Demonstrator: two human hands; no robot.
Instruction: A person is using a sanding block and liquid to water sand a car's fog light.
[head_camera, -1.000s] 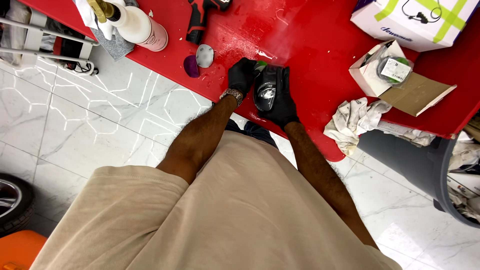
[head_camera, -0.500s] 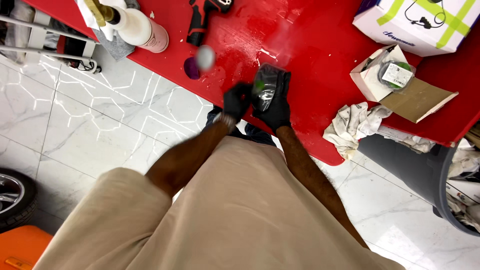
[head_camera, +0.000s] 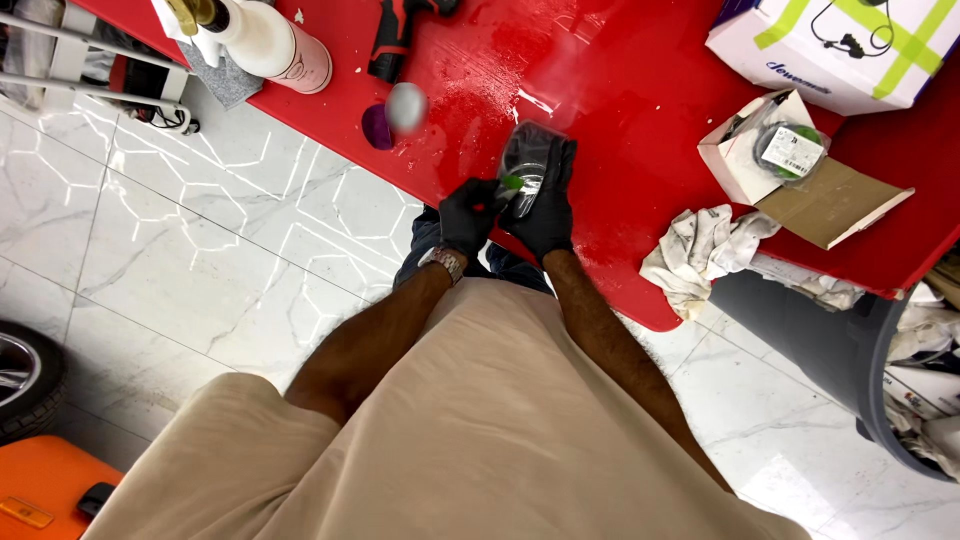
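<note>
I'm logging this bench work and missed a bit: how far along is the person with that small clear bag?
Done: a small cardboard box lies open on the red table, and a crumpled rag lies near its edge. In hand: the right hand holds the clear bag while the left hand pinches something green at it. Left: whether the bag is opened cannot be told.

My gloved hands (head_camera: 510, 210) cover much of the clear packet (head_camera: 528, 160), so its green piece stays unclear. The picture's edge cuts off my spray bottle (head_camera: 270, 45) and white box (head_camera: 830, 45)
</note>
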